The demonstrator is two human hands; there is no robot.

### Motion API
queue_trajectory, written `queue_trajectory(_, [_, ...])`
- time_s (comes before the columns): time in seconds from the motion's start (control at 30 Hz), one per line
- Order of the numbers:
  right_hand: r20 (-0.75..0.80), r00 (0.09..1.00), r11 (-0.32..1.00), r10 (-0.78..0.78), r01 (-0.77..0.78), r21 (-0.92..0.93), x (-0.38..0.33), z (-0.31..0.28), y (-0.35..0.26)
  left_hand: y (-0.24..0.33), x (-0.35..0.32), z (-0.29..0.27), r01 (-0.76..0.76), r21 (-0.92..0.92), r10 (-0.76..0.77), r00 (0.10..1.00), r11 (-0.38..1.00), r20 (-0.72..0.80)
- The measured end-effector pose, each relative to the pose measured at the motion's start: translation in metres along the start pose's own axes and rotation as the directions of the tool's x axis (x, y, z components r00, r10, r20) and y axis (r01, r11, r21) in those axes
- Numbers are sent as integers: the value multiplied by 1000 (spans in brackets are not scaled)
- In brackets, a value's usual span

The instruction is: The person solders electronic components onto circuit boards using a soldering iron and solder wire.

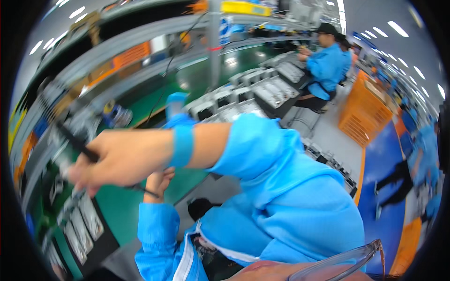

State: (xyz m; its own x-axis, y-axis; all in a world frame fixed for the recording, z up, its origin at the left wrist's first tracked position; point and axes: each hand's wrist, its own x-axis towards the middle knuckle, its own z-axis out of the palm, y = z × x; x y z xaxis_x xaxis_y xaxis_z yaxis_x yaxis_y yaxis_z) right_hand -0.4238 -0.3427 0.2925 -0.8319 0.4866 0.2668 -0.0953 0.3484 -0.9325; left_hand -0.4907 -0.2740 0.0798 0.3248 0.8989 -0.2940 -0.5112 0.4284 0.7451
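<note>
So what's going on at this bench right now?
A person's right hand, stretched over the green bench, grips a dark rod-like thing, blurred. The left hand is curled close by; whether it holds anything is unclear. A black tray carries pale parts, and a co-worker in blue sits farther along.
</note>
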Motion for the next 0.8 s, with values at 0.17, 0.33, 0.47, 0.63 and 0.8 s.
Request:
queue_trajectory(0.17, [-181,923,936,340,-315,156,-38,23,102,-35,-33,-85,41,-149,-62,988,988,-140])
queue_trajectory(0.33, [-409,717,804,565,-366,469,-92,72,201,-75,-136,-133,21,-323,-79,983,946,-166])
queue_trajectory(0.47, [-295,728,670,618,-292,683,-103,109,232,-67,-213,-158,-129,-372,-1,944,919,-330])
queue_trajectory(0.63, [-161,749,562,643,-318,764,-47,132,242,-2,-296,-249,-353,332,476,493,875,-728])
queue_trajectory(0.8, [124,732,257,670,-386,886,33,164,262,51,-348,-386,472,763,869,-14,442,-495])
